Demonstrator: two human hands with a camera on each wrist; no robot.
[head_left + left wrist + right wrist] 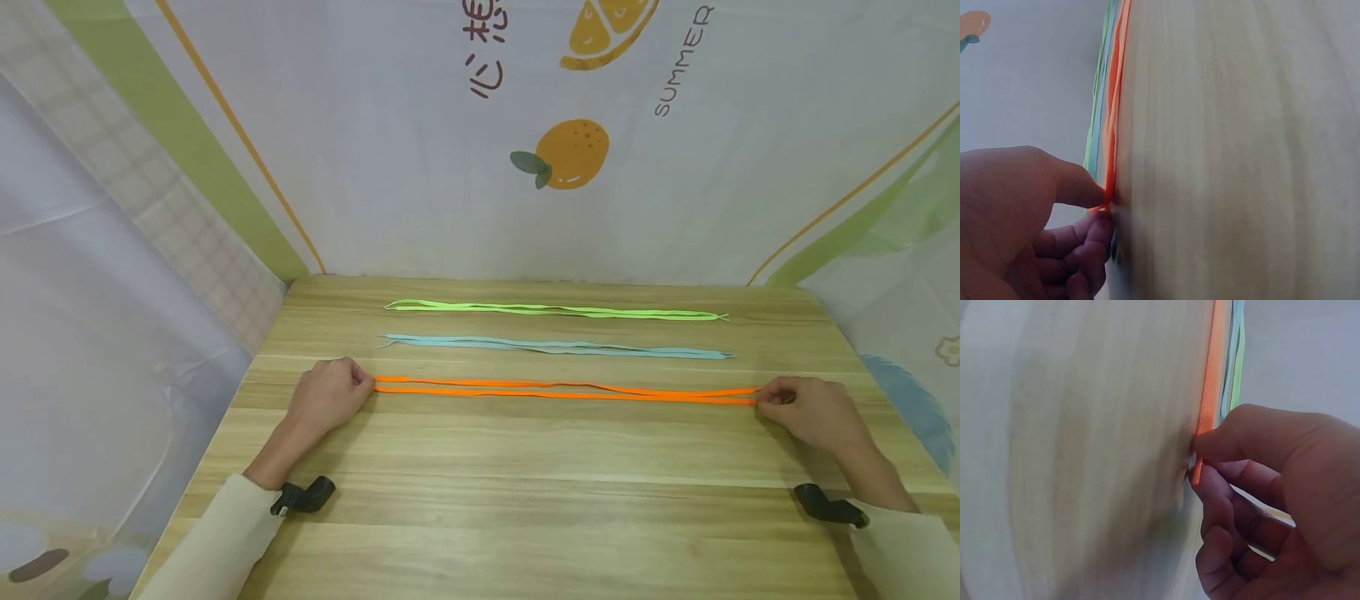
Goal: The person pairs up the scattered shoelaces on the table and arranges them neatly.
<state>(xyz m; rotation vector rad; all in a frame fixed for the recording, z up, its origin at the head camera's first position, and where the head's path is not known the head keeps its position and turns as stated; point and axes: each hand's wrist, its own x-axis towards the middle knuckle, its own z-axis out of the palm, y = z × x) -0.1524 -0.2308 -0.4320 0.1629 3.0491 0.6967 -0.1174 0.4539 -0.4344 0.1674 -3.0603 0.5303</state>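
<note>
An orange shoelace (555, 395), doubled into two strands, stretches straight across the table from hand to hand. My left hand (333, 392) pinches its left end between thumb and forefinger, as the left wrist view shows with the orange lace (1111, 137) leading away. At the other side my right hand (813, 412) pinches the right end; a narrow tip of the lace (1196, 474) pokes out beneath the thumb in the right wrist view. Beyond it lie a light blue shoelace (555, 345) and, farther back, a neon green shoelace (525, 309), both doubled and roughly parallel to the orange one.
The wooden table (525, 517) has its back edge against a white curtain (420, 167) printed with oranges and lettering. Cloth also hangs at both sides. Black wrist devices (303, 497) sit at both cuffs.
</note>
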